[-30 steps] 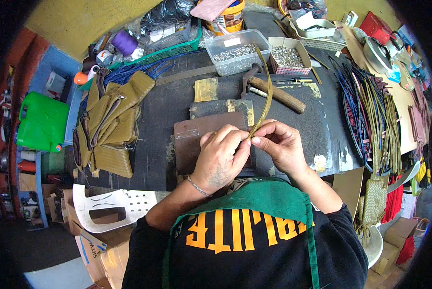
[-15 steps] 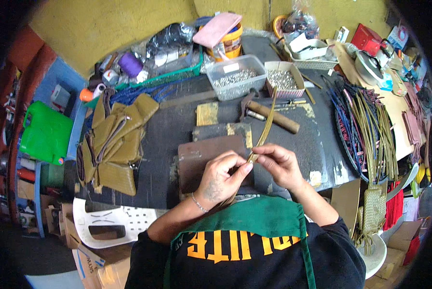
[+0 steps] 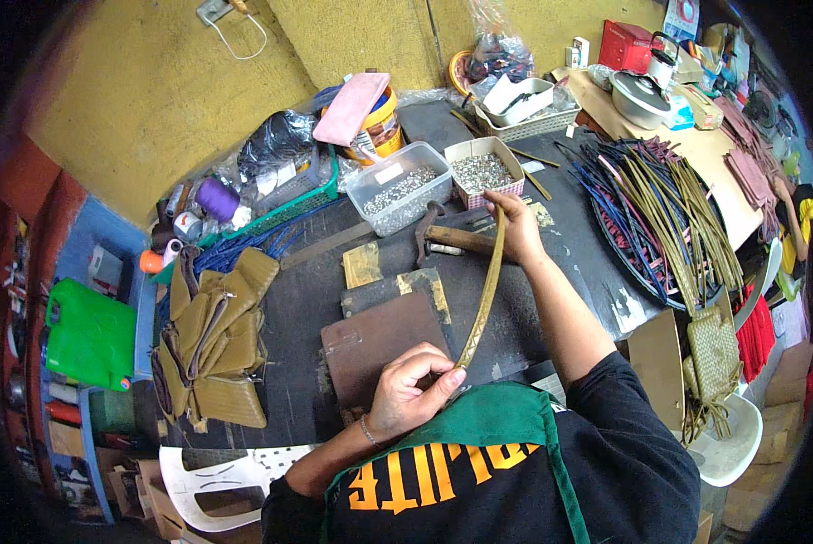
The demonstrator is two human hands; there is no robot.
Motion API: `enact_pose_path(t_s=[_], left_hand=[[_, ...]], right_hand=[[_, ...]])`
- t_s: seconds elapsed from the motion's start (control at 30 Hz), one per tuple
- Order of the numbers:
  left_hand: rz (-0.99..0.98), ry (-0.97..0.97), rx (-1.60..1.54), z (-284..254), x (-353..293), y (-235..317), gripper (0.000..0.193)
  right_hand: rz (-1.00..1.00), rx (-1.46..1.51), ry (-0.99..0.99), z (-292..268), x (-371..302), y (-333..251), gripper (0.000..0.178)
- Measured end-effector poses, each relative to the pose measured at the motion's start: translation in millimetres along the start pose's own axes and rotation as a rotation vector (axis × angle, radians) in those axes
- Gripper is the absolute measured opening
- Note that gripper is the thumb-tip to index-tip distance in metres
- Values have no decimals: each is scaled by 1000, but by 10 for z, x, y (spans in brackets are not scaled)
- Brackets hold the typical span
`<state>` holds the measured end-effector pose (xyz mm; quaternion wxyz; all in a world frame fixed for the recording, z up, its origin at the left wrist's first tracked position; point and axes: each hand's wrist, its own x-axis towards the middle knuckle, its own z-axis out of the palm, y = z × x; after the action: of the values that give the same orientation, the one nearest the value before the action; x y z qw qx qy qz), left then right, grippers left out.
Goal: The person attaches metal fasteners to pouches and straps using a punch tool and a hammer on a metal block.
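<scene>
A narrow olive-tan strap (image 3: 484,304) with a stitched or braided look curves between my two hands above the table. Its lower end is pinched between the thumb and fingers of my left hand (image 3: 411,388), close to my green apron. My right hand (image 3: 518,228) is closed on the strap's upper end, just in front of a small box of metal pieces (image 3: 481,172). Behind the strap lies a hammer (image 3: 465,240), its wooden handle partly hidden by the strap and my right hand. A brown flat pad (image 3: 361,349) rests beside my left hand.
Folded olive pouches (image 3: 220,340) lie at the left. A clear bin (image 3: 397,195) of metal pieces stands at the back. Many blue, pink and olive strips (image 3: 647,213) fill a round tray at the right. A woven olive piece (image 3: 715,354) hangs off the table's right side.
My right hand has moved up and away from the left, drawing the strap out between them. My left hand has come lower, nearer the apron. The view has shifted.
</scene>
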<state>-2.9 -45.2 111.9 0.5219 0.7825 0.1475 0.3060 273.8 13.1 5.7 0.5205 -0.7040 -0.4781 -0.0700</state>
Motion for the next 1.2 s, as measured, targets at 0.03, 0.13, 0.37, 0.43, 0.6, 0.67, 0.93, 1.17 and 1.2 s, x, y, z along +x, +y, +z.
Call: enact_pose_path(t_s=[0.03, 0.13, 0.37, 0.43, 0.6, 0.67, 0.93, 1.17, 1.2], left_hand=[[-1, -2, -4, 5, 13, 0, 8], [41, 5, 45, -12, -12, 11, 7], [170, 55, 466, -107, 16, -23, 6], [178, 53, 565, -124, 46, -13, 7], [157, 52, 672, -121, 23, -7, 8], [135, 51, 670, -119, 16, -16, 9], [238, 79, 773, -121, -54, -68, 15], [287, 89, 808, -114, -101, -79, 18], [287, 89, 808, -116, -102, -80, 18]], right_hand=[[209, 419, -63, 5, 14, 11, 19], [571, 1081, -152, -132, -9, -346, 20], [758, 1520, -434, -520, -277, -803, 11], [730, 1514, -452, -563, -397, -929, 10], [691, 1461, -505, -658, -649, -1214, 13], [668, 1419, -528, -686, -722, -1305, 14], [397, 1070, -589, -815, -943, -1507, 8], [257, 1062, -535, -821, -1041, -1485, 8], [240, 1051, -547, -823, -1041, -1477, 8]])
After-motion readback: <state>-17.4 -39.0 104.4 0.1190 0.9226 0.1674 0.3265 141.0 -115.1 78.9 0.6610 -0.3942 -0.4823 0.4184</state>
